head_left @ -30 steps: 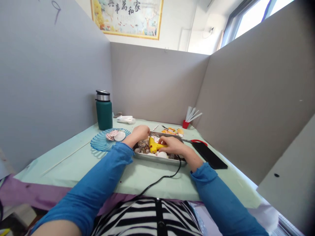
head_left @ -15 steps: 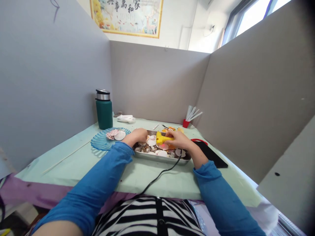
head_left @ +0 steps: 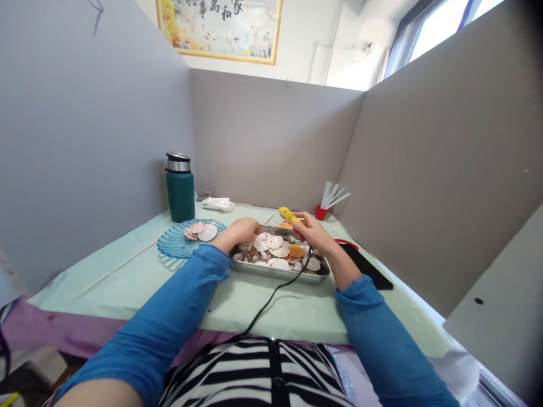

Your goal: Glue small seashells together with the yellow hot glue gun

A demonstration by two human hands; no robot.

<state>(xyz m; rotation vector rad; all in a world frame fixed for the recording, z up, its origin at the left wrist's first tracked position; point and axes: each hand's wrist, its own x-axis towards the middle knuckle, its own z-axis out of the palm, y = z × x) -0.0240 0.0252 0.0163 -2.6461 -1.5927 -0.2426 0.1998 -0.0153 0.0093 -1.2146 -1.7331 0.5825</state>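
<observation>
A metal tray point(head_left: 271, 272) full of shells point(head_left: 278, 252) lies in front of me. My left hand point(head_left: 243, 233) reaches over its left rear part, fingers curled down and closed among the shells; whatever they pinch is hidden. Above the tray's far right side, my right hand point(head_left: 311, 230) grips a yellow hot glue gun point(head_left: 288, 215), raised clear of the shells. From the glue gun a black cord point(head_left: 271, 298) runs across the tray's front rim toward me. Beside my left hand sits a blue glass plate point(head_left: 172, 244) bearing several pink and white shells point(head_left: 201, 231).
A green bottle point(head_left: 180, 195) stands at the back left, near a white packet point(head_left: 218, 204). Glue sticks point(head_left: 332, 195) stand in a red cup point(head_left: 321, 212) at the back right. Right of the tray lies a black flat board point(head_left: 369, 268). Grey partitions point(head_left: 271, 138) enclose the table.
My right hand has lifted the glue gun up and away from the shells, turning it so its yellow end points up and left. My left hand has shifted slightly right.
</observation>
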